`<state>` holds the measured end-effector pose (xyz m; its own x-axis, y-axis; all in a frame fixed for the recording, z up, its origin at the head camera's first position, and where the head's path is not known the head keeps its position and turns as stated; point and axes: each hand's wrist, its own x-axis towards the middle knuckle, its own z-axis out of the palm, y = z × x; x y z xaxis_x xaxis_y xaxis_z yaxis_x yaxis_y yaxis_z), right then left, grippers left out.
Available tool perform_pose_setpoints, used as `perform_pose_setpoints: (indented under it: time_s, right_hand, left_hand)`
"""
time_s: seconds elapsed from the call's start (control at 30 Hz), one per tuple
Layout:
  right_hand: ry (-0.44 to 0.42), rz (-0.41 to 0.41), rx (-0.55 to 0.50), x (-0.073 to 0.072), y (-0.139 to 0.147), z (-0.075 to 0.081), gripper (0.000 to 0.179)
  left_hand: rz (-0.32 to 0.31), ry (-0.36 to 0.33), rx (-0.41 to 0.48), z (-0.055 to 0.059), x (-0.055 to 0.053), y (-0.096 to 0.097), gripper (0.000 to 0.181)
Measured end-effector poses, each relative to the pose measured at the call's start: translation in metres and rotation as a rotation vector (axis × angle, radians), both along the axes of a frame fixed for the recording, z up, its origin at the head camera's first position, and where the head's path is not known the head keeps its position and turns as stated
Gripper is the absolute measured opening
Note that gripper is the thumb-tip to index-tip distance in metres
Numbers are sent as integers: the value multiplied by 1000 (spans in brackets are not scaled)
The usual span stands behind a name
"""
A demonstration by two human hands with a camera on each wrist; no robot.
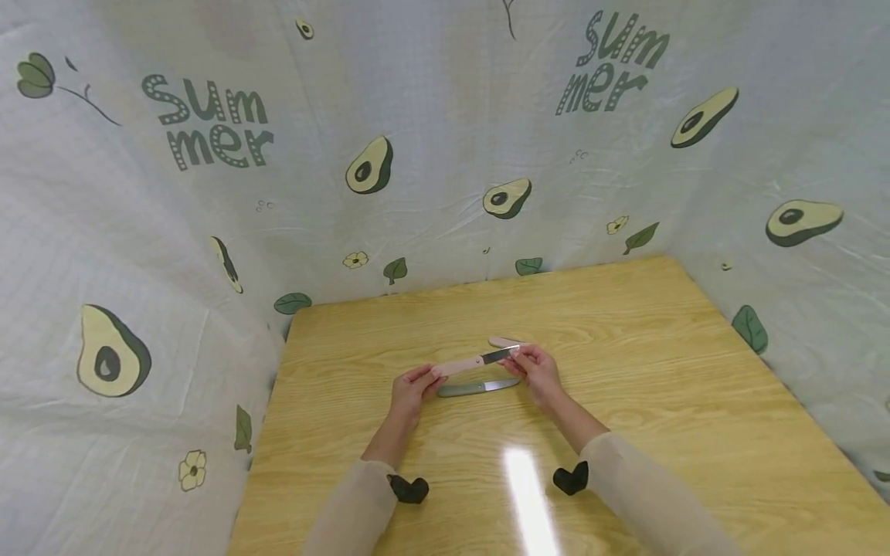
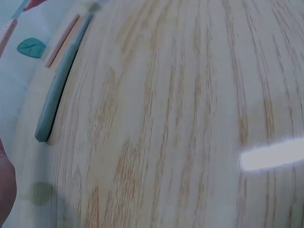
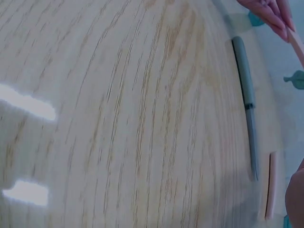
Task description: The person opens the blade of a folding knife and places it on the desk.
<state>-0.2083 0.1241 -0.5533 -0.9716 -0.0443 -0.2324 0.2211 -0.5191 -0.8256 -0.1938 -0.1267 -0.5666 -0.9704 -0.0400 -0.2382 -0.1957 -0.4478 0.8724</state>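
A knife with a pale pink handle [image 1: 455, 367] and a dark, shiny blade [image 1: 497, 356] is held up above the table between both hands. My left hand [image 1: 410, 394] pinches the end of the handle. At the other end, the thumb and fingers of my right hand [image 1: 544, 377] pinch the blade near its tip. Just below, a knife with a grey-green handle [image 1: 460, 391] lies on the table, its blade pointing right. A slim pale pink piece [image 3: 271, 185] lies behind the right hand, partly covered by it in the head view.
The light wood-grain table [image 1: 626, 386] reaches back to a white curtain [image 1: 445, 232] printed with avocados, leaves and lettering, which also hangs on both sides. A bright light reflection [image 1: 530, 494] shows on the tabletop between the forearms.
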Motion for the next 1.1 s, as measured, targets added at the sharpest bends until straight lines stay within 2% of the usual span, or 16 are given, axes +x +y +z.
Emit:
perform_pose_setpoints:
  time_s: [0.1,0.23,0.3,0.5,0.6,0.77,0.97,1.1]
  right_hand:
    - [16,17,-8,-3,7,-5,11]
    - [68,45,66,-7,19,-9,44]
    - [84,65,105,-9,25,-11,54]
    - [64,131,135,-14,33,-18,57]
    - [41,137,181,-15,33,-22,53]
    - [17,161,282,-17,29,-27,48]
    - [5,167,383,-20,26,-30,56]
    - [15,176,507,-23,26,-29,53]
  left_hand:
    - [-21,4,-15,-2,0,-1,19]
    - [-61,-20,-55,-2,-3,-3,32]
    - [-75,-42,-87,-2,-5,-4,34]
    - [-79,-98,-186,-5,-10,-5,34]
    - [-51,-95,-287,-8,-12,-4,35]
    - [31,-107,-477,-13,-16,-1,33]
    - [68,-117,-542,-18,-16,1,29]
    - [99,-94,-720,-16,-14,3,21]
